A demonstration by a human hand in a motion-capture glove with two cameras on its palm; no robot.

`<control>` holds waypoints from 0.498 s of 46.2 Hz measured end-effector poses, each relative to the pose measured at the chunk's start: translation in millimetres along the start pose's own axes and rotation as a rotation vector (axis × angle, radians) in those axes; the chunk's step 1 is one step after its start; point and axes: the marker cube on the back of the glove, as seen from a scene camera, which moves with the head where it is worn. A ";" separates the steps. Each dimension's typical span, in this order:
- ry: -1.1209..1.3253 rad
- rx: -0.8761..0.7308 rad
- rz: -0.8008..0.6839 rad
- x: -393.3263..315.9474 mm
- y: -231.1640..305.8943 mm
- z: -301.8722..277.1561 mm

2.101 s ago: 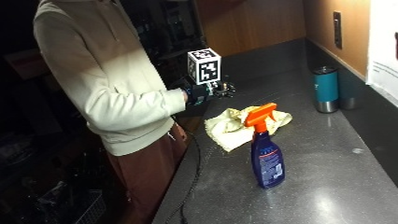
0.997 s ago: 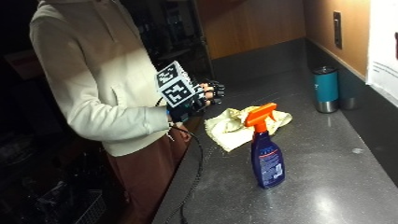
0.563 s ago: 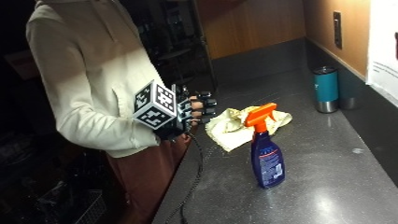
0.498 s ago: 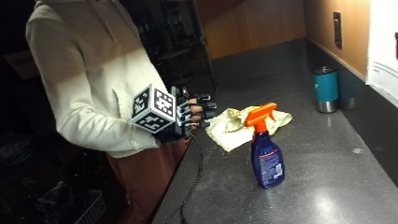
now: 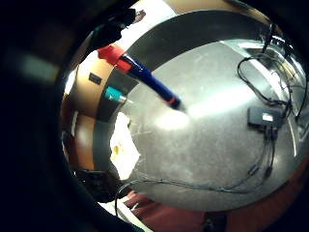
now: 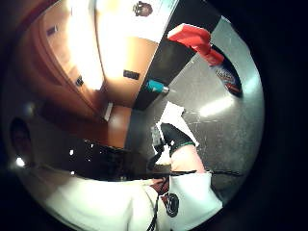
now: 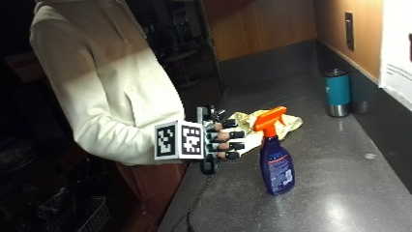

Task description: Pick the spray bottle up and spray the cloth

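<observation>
Just beside the spray bottle (image 7: 276, 159), the gloved right hand (image 7: 222, 139) is hovering with fingers spread wide, holding nothing (presumably lining up to grasp); the yellow cloth (image 7: 267, 123) is lying just beyond.

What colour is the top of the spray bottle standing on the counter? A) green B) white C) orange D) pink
C: the blue plastic spray bottle standing upright on the dark grey counter has an orange trigger top.
</observation>
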 end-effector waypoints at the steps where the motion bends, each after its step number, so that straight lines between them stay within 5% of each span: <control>1: -0.008 -0.007 0.009 2.2 -3.0 2.3; 23: -0.165 -0.100 0.179 35.1 -68.0 48.6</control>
